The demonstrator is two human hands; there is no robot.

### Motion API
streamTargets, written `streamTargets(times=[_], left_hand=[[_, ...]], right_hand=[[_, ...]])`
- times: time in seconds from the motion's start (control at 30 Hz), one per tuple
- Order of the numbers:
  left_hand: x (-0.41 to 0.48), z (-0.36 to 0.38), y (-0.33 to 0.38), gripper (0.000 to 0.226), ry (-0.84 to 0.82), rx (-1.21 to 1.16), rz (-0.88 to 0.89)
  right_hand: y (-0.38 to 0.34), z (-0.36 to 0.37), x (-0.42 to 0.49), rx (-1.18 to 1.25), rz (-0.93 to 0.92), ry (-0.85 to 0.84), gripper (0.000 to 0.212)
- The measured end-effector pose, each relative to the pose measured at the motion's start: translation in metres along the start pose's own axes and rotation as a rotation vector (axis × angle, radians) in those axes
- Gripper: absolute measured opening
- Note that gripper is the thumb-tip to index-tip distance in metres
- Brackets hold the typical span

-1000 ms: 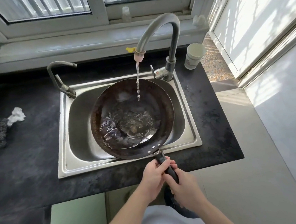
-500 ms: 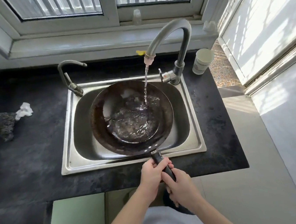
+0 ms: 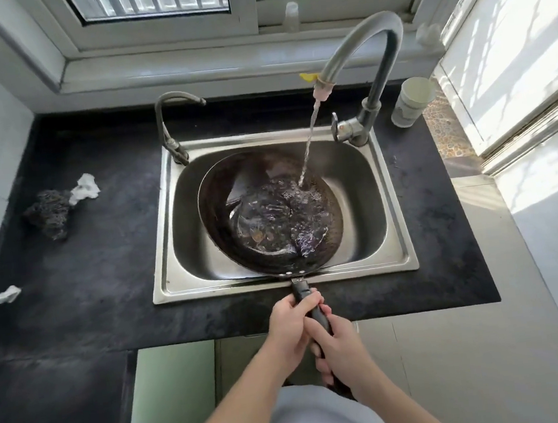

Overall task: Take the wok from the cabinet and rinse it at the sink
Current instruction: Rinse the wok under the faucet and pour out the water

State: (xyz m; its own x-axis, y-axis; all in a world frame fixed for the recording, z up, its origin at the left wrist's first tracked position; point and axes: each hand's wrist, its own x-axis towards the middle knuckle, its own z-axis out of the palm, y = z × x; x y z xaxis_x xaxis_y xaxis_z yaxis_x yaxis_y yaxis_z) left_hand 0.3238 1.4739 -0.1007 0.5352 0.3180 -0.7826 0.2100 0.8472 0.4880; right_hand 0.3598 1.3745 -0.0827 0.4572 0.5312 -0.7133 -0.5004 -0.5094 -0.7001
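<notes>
The wok is held in the sink, its handle clamped by left hand and right hand.

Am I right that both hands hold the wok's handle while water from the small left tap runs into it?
Not quite: in the head view the water comes from the tall right faucet, not the small tap. Both hands do hold the wok handle.
</notes>
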Motion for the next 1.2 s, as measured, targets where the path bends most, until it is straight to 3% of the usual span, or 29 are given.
streamTargets(times=[0.23,0.3,0.53,0.73,0.9,1.0,1.2], left_hand=[[0.002,0.008,-0.005,0.016,-0.099,-0.047,-0.063],[0.002,0.01,-0.005,0.015,-0.116,-0.046,-0.057],[-0.003,-0.004,0.003,0.025,-0.176,-0.196,-0.124],[-0.007,-0.009,0.007,0.017,-0.119,-0.095,0.0],[-0.009,-0.015,0.004,0.024,-0.038,-0.087,0.079],[-0.009,-0.017,0.0,0.028,0.004,-0.082,0.121],[-0.005,-0.015,-0.004,0.028,0.039,-0.105,0.162]], right_hand=[[-0.001,-0.012,-0.008,-0.294,-0.089,0.111,0.022],[-0.004,-0.016,-0.01,-0.266,-0.087,0.077,0.012],[-0.012,-0.023,-0.006,-0.093,0.017,-0.102,0.01],[-0.016,-0.023,0.003,-0.009,0.064,-0.244,0.012],[-0.02,-0.02,0.004,-0.031,0.093,-0.277,0.014],[-0.022,-0.018,0.007,-0.244,0.025,-0.192,0.02],[-0.003,-0.002,0.014,-0.698,-0.128,0.231,0.013]])
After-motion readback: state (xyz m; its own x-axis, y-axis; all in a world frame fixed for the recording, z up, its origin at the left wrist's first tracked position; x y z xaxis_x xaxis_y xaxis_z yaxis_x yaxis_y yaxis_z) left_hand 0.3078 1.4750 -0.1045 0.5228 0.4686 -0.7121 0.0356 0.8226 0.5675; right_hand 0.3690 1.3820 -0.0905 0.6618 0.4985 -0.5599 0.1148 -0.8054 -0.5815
